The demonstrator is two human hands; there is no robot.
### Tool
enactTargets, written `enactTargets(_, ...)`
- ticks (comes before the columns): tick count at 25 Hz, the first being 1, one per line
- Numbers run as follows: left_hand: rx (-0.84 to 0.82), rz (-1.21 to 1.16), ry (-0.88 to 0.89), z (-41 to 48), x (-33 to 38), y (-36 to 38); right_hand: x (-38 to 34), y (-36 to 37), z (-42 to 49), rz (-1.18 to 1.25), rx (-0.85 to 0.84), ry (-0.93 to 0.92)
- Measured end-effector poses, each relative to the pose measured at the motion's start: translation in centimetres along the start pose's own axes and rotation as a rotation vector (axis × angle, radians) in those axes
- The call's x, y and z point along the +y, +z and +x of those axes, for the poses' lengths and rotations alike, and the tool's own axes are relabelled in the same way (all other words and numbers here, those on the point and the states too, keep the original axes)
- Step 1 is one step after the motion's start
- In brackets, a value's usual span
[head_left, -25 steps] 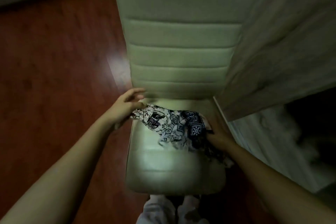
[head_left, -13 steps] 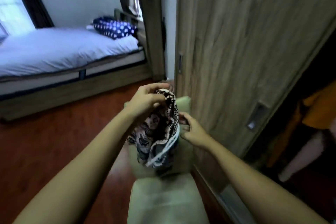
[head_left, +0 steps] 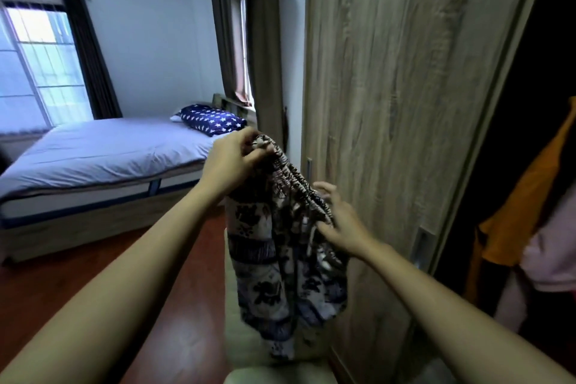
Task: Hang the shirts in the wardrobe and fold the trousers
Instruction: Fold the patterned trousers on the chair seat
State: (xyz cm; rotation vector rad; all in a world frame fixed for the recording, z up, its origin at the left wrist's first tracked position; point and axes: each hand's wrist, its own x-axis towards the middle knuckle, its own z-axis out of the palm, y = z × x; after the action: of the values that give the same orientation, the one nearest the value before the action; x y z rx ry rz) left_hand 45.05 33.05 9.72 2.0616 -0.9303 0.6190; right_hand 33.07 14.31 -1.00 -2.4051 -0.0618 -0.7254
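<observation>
Dangling above the pale chair [head_left: 271, 376] at lower centre, the patterned trousers [head_left: 280, 265] are hanging by their waistband. The right hand [head_left: 339, 224] is touching it, fingers spread, hold unclear. The left hand [head_left: 230, 162], higher, is pinching it. If that lone pinch slips, they could drop.

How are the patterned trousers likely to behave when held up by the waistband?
Probably floppy: the patterned trousers hang limp in folds from the left hand pinching the gathered waistband. Likely light, since that pinch seems to carry them. The waistband looks elastic, so it may stretch.
</observation>
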Motion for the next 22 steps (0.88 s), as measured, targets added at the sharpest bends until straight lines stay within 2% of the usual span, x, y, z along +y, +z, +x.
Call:
enactTargets(2,-0.095,0.163,0.023,-0.3,-2.5,-0.7,-0.1,-3.0,0.6,-0.137,-0.178,-0.120)
enactTargets(3,-0.142,0.137,0.019,-0.9,-3.6,-0.8,-0.2,-4.4,1.1,-0.243,-0.281,-0.162)
enactTargets(5,-0.255,-0.081,-0.015,-2.0,-5.1,-0.6,-0.9,-6.5,1.8,-0.471,-0.427,-0.178)
enactTargets(8,-0.489,-0.554,-0.147,-3.7,-5.7,-0.4,-2.7,-7.8,2.0,-0.678,-0.481,-0.097)
enactTargets(9,-0.546,-0.624,-0.165,-4.0,-6.1,-0.4,-3.2,-8.1,2.0,-0.680,-0.498,-0.087)
enactTargets(11,-0.646,-0.594,-0.145,-4.2,-6.3,-0.8,-4.0,-8.4,1.7,-0.649,-0.591,-0.058)
enactTargets(13,-0.685,-0.483,-0.121,-4.3,-6.1,-0.5,-4.3,-8.1,1.7,-0.494,-0.700,0.063)
enactTargets(15,-0.654,-0.472,-0.155,-4.4,-5.4,0.6,-4.5,-7.3,1.5,-0.222,-0.701,0.295)
enactTargets(17,-0.592,-0.491,-0.184,-4.4,-4.2,2.0,-4.7,-5.9,1.8,0.066,-0.555,0.522)
enactTargets(19,-0.582,-0.532,-0.188,-4.1,-2.1,3.3,-5.0,-4.9,2.3,0.298,-0.335,0.680)
enactTargets(22,-0.606,-0.400,-0.064,-4.0,0.2,4.6,-6.3,-4.8,3.1,0.688,-0.066,0.839)
